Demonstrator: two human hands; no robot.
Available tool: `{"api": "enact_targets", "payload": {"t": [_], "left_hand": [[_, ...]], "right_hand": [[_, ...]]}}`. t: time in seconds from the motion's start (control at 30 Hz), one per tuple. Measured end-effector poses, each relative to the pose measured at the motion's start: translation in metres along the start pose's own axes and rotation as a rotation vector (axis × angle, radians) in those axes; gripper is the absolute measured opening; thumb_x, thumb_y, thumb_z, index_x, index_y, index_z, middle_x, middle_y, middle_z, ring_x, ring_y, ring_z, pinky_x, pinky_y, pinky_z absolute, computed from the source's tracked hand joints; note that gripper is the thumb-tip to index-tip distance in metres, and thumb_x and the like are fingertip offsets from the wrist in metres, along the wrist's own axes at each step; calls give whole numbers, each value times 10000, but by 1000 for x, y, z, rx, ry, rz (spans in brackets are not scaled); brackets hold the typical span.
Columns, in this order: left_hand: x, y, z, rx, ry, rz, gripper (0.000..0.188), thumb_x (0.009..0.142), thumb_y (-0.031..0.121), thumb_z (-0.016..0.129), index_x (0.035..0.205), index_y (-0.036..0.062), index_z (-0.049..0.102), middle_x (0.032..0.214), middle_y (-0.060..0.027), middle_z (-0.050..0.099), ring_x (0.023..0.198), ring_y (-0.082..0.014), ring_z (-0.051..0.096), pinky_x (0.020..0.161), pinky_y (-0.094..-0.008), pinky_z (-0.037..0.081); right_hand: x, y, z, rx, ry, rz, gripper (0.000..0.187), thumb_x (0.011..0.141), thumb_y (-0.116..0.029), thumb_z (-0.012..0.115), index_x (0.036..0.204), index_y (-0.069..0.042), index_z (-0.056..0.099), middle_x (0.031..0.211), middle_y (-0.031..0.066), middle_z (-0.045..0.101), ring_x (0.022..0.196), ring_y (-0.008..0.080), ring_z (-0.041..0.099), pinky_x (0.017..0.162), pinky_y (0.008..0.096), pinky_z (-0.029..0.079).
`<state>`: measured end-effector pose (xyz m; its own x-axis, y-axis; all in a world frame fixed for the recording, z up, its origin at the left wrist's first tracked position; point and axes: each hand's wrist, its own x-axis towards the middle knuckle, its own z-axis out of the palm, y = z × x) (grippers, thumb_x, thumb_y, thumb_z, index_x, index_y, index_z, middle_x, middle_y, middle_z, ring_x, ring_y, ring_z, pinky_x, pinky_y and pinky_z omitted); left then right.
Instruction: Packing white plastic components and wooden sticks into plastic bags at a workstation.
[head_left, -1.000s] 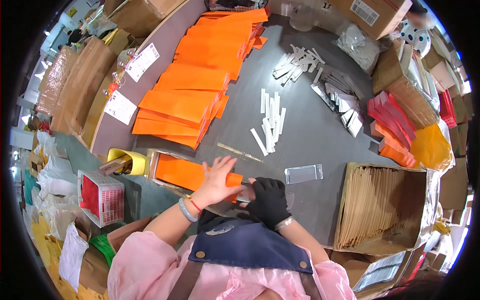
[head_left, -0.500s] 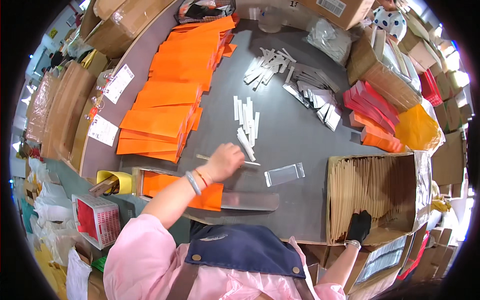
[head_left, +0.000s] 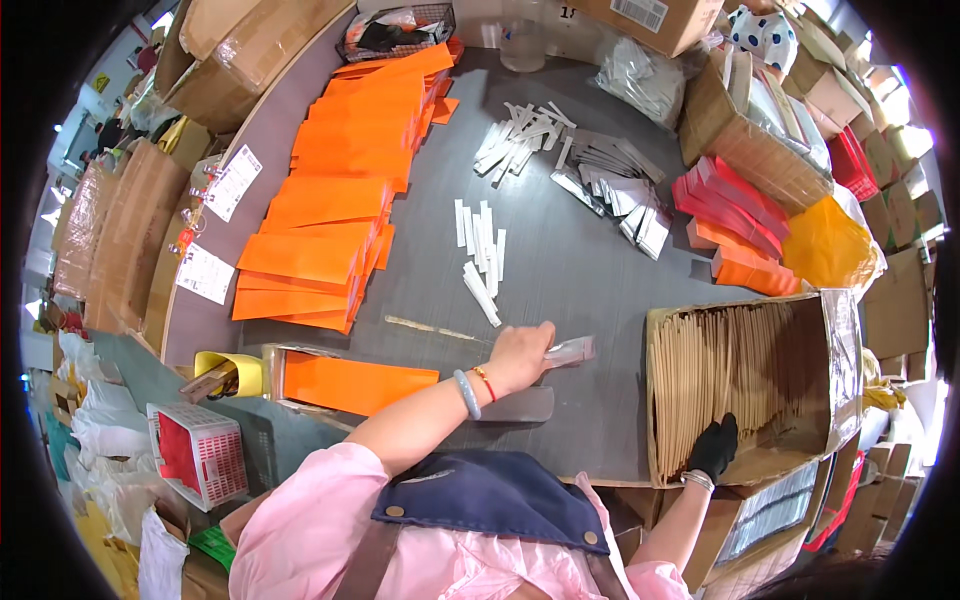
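Note:
My bare left hand [head_left: 522, 360], with a grey bangle and a red string at the wrist, pinches a clear plastic sleeve [head_left: 574, 351] just above the dark table. Below that hand lies a dark, round-ended strip [head_left: 520, 405]. A thin tan strip [head_left: 428, 326] lies left of my fingers. My right hand [head_left: 713, 448] wears a black glove and reaches into a cardboard box [head_left: 652, 400] at the right. Its fingers are bunched against the edges of upright brown paper pieces [head_left: 740, 360]; whatever they grip is hidden.
Orange envelopes [head_left: 345, 170] overlap in a long row at the left. White strips [head_left: 482, 245] lie mid-table. Farther back is a pile of clear sleeves [head_left: 625, 190]. Pink packs [head_left: 730, 205] sit at the right. An orange stack [head_left: 360, 382] fills a low tray near me.
My left hand has moved right and taken hold of the clear sleeve, which lay flat on the table. My gloved right hand stays at the brown pieces. The view has shifted slightly.

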<state>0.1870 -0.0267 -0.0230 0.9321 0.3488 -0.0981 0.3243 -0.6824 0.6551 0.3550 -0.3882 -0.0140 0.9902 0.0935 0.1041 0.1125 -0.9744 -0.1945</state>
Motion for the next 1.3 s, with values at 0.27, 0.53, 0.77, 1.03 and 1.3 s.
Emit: {"api": "enact_targets", "payload": {"t": [0.27, 0.53, 0.77, 1.03, 1.3], "left_hand": [[-92, -14, -67, 26, -245, -50, 317, 664, 220, 816, 875, 110, 607, 927, -86, 630, 933, -292, 594, 803, -425, 440], [-150, -39, -90, 204, 118, -1, 588, 602, 245, 847, 1137, 93, 658, 1145, -64, 581, 1107, -311, 496, 982, -446, 375], [-137, -21, -70, 256, 103, 110, 788, 560, 246, 862, 1255, 36, 555, 1246, -90, 520, 1147, -321, 466, 996, -441, 382], [-121, -25, -54, 229, 87, 182, 703, 644, 240, 806, 1286, 109, 552, 1245, -113, 513, 1157, -325, 467, 974, -455, 381], [-106, -18, -132, 414, -194, 324, 152, 687, 151, 670, 822, 136, 604, 1016, -108, 539, 944, -293, 526, 788, -440, 450]], "right_hand": [[-17, -54, -37, 398, -28, -411, 234, 965, -149, 565, 1086, 42, 627, 1060, 195, 647, 1032, 335, 605, 943, 393, 460], [-77, -172, -3, 143, -647, -913, 304, 831, -186, 673, 1135, -203, 682, 824, 105, 610, 801, 311, 607, 712, 427, 499], [-87, -182, 49, 474, -507, -965, 255, 841, -182, 676, 1088, -121, 684, 915, 131, 649, 878, 322, 626, 768, 411, 505], [-150, -246, 39, 1036, -797, -681, 425, 769, -222, 796, 1111, -73, 592, 1015, 125, 620, 886, 251, 633, 785, 356, 500], [-92, -232, -9, 224, -643, -1089, 638, 608, -411, 826, 1115, -95, 603, 1094, 100, 611, 1012, 321, 572, 894, 453, 416]]}}
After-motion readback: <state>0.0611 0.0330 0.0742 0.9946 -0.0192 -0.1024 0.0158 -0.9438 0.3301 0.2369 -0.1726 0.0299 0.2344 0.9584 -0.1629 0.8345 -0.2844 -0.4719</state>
